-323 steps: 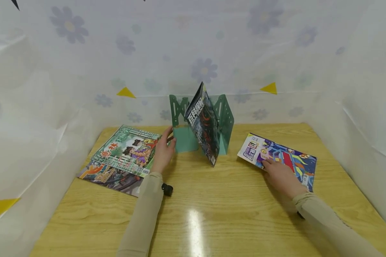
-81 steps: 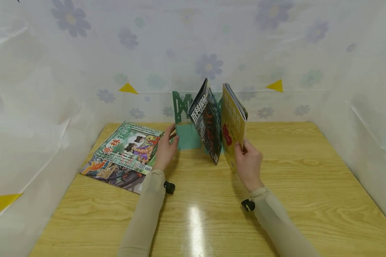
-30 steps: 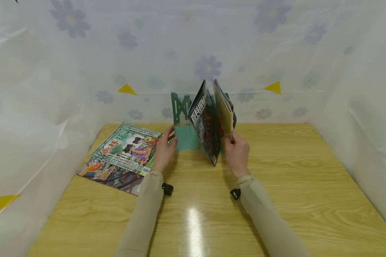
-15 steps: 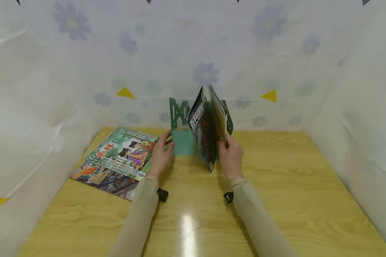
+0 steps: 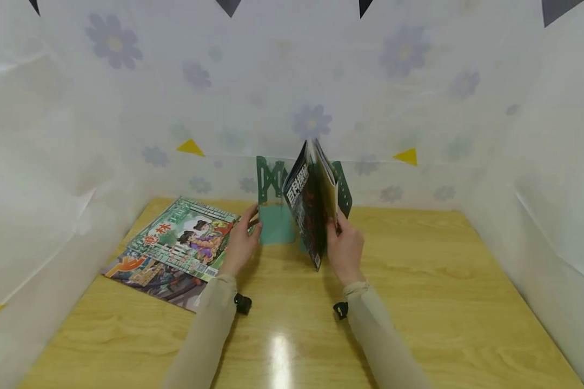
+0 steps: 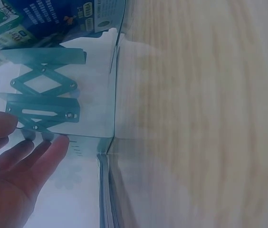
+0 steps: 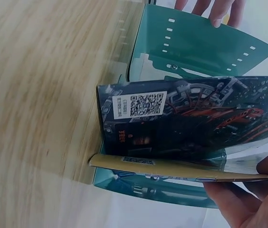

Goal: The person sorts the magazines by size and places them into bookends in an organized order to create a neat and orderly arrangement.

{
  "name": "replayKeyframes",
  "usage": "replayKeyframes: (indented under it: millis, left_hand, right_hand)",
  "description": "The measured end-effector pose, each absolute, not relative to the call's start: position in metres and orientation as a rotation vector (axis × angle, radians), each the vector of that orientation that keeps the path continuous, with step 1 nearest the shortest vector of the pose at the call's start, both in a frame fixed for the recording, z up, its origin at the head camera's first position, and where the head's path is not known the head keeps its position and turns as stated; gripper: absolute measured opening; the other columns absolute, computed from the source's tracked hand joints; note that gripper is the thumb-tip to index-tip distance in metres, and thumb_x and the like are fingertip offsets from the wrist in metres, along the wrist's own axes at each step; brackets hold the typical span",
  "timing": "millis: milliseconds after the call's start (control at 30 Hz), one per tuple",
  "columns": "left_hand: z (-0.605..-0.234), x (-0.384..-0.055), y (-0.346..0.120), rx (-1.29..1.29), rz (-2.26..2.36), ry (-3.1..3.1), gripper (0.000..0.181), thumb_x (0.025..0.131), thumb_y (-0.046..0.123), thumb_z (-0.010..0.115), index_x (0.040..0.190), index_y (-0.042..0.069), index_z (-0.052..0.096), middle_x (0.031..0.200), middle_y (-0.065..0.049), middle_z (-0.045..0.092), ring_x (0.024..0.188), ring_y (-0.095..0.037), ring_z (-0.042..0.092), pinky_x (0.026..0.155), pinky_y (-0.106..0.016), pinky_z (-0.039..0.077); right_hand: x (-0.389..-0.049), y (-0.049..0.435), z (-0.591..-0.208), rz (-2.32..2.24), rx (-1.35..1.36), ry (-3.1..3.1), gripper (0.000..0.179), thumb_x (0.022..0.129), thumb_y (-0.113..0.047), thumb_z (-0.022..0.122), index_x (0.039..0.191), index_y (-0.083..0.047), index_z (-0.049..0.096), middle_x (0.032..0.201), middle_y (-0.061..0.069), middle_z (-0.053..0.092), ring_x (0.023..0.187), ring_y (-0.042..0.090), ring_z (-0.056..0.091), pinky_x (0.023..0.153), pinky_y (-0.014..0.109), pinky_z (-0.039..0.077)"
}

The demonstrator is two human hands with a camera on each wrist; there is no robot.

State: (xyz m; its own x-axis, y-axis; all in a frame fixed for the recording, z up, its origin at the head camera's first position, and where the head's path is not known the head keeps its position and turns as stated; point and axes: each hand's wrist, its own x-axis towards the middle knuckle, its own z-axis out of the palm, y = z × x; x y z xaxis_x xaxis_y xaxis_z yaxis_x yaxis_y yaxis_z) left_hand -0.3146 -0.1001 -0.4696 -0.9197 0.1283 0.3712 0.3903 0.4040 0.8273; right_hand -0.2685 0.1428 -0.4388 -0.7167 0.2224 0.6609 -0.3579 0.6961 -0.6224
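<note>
An expandable green metal bookend [image 5: 277, 224] stands at the back middle of the table. My left hand [image 5: 241, 243] pinches its left side panel, thumb and fingers about the edge in the left wrist view. A dark magazine [image 5: 304, 210] stands tilted inside the bookend, its white lettering towards the upper left. My right hand [image 5: 345, 248] pinches a yellow-covered magazine [image 7: 172, 170] by its edge. That magazine stands nearly upright between the dark magazine and the right side panel [image 5: 343, 192]. Its lower end lies within the bookend in the right wrist view.
On the left of the wooden table [image 5: 443, 302], a green illustrated magazine [image 5: 190, 237] lies flat, overlapping another colourful magazine [image 5: 165, 286]. A white flowered sheet [image 5: 311, 70] rises behind and along both sides.
My right hand lifted a magazine from the table's right side, stood it upright and brought it left into the bookend beside the dark one. My left hand stays at the left panel.
</note>
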Motion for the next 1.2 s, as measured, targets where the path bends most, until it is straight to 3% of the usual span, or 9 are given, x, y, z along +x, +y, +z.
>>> replayKeyframes:
  millis: [267,467,567,900,1200]
  left_hand:
    - [-0.4736,-0.3162,-0.0997,-0.436,-1.535,-2.426,0.053,0.104,0.013,0.051,0.153,0.021,0.035,0.151,-0.008,0.042,0.126,-0.028,0.053,0.098,-0.042,0.050]
    - [-0.4705,-0.3119,-0.0989,-0.439,-1.535,-2.430,0.053,0.104,0.011,0.051,0.153,0.018,0.035,0.151,-0.011,0.042,0.126,-0.030,0.053,0.098,-0.043,0.050]
    - [-0.4701,-0.3116,-0.0986,-0.438,-1.534,-2.422,0.053,0.103,0.010,0.052,0.153,0.018,0.036,0.150,-0.011,0.043,0.126,-0.030,0.053,0.098,-0.043,0.050]
    - [-0.4700,-0.3142,-0.0928,-0.455,-1.544,-2.393,0.054,0.103,0.009,0.052,0.153,0.018,0.036,0.150,-0.012,0.043,0.125,-0.031,0.054,0.099,-0.044,0.049]
    - [-0.4703,-0.3141,-0.0965,-0.444,-1.553,-2.383,0.053,0.103,0.009,0.052,0.153,0.016,0.036,0.150,-0.011,0.043,0.125,-0.032,0.053,0.099,-0.043,0.049]
  right_hand:
    - [-0.2666,0.1385,-0.4419,0.973,0.101,-2.152,0.040,0.100,-0.009,0.058,0.139,-0.010,0.058,0.098,0.023,0.071,0.058,0.029,0.064,0.042,0.035,0.041]
    - [-0.2642,0.1387,-0.4432,0.952,0.097,-2.148,0.039,0.098,-0.008,0.060,0.138,-0.011,0.060,0.097,0.021,0.072,0.065,0.032,0.067,0.050,0.045,0.052]
    - [-0.2637,0.1381,-0.4417,0.956,0.107,-2.150,0.041,0.097,-0.007,0.061,0.138,-0.011,0.060,0.095,0.022,0.072,0.062,0.032,0.066,0.048,0.044,0.050]
    - [-0.2636,0.1403,-0.4385,0.927,0.096,-2.203,0.044,0.097,-0.007,0.061,0.141,-0.015,0.058,0.086,0.020,0.072,0.038,0.014,0.037,0.039,0.032,0.027]
    - [-0.2637,0.1356,-0.4395,0.933,0.117,-2.253,0.048,0.097,-0.005,0.060,0.143,-0.017,0.055,0.066,0.014,0.064,0.038,0.016,0.033,0.040,0.032,0.025]
